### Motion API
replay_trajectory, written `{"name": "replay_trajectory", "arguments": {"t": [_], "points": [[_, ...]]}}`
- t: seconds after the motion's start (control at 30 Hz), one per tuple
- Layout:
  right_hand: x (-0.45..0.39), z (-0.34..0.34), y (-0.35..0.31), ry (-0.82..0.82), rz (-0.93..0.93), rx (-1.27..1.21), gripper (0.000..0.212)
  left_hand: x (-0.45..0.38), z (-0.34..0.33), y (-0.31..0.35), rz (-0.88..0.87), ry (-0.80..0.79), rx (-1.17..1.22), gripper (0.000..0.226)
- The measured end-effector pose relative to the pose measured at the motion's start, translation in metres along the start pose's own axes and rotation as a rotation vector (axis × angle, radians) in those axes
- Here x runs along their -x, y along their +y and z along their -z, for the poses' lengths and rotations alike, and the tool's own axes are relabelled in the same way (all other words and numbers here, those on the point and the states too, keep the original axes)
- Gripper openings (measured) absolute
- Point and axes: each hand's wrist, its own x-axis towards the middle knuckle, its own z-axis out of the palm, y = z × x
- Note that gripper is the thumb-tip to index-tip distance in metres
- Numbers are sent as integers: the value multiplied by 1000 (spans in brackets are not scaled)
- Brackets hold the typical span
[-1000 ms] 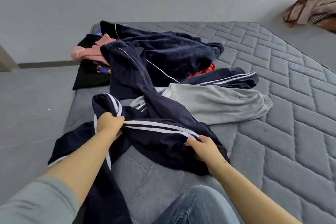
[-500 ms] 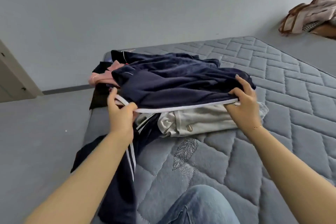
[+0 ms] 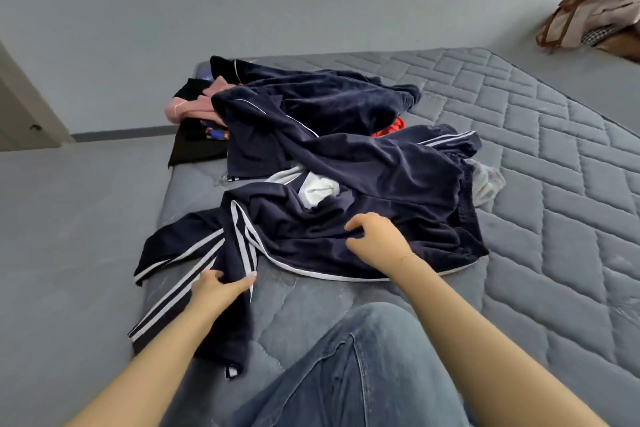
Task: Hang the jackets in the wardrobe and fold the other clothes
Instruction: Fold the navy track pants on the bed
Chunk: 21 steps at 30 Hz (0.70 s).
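Note:
A navy track garment with white stripes (image 3: 391,204) lies spread across the near left part of the grey quilted mattress (image 3: 540,204). My left hand (image 3: 220,289) pinches its striped sleeve near the mattress edge. My right hand (image 3: 375,241) grips a fold in the middle of the navy cloth. A grey-white garment (image 3: 320,189) peeks out under it. Behind lie a second navy garment (image 3: 311,104), a red piece (image 3: 393,126), a pink garment (image 3: 188,107) and a black one (image 3: 194,149).
My jeans-clad knee (image 3: 363,367) rests on the mattress in front. The grey floor (image 3: 69,236) lies to the left, with a door frame (image 3: 27,107) at the far left. A brown bag with cloth (image 3: 595,19) sits at the far right.
The navy garment, held up stretched between both hands half a second ago, now lies on the mattress over the grey garment. Both hands have come down and nearer to me.

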Motion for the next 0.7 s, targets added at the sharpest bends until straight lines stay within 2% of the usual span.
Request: {"name": "replay_trajectory", "arguments": {"t": [0.03, 0.1, 0.17, 0.27, 0.4, 0.43, 0.5, 0.53, 0.57, 0.63, 0.67, 0.7], "points": [[-5, -13, -19, -51, 2, -17, 31, 2, -6, -5, -22, -7, -84, 80], [-9, -47, -47, -130, -21, -45, 33, 7, -21, -16, -178, 62, -298, 75], [-7, -79, -61, -173, -59, -62, 38, 9, -26, -24, -332, 132, -419, 54], [-8, -104, -61, -208, -43, 40, 45, -4, 1, -22, -420, 73, -336, 23], [-16, -112, -67, -99, 87, -35, 51, -33, 99, 9, -588, 20, -251, 25], [-15, -117, -72, -95, 131, -15, 52, -39, 131, 19, -584, -63, -251, 24], [-15, -129, -84, -85, 203, 72, 49, -51, 196, 31, -480, -253, -397, 20], [-16, -135, -90, -64, 232, 92, 46, -57, 226, 32, -417, -250, -473, 21], [-16, -140, -97, -45, 257, 77, 42, -64, 251, 28, -378, -174, -520, 22], [-14, -148, -108, -36, 316, 23, 35, -81, 283, 7, -365, 209, -587, 25], [-13, -154, -111, -47, 359, 29, 32, -85, 288, -9, -304, 428, -597, 37], [-11, -160, -112, -63, 402, 62, 29, -87, 285, -25, -208, 560, -581, 49]]}}
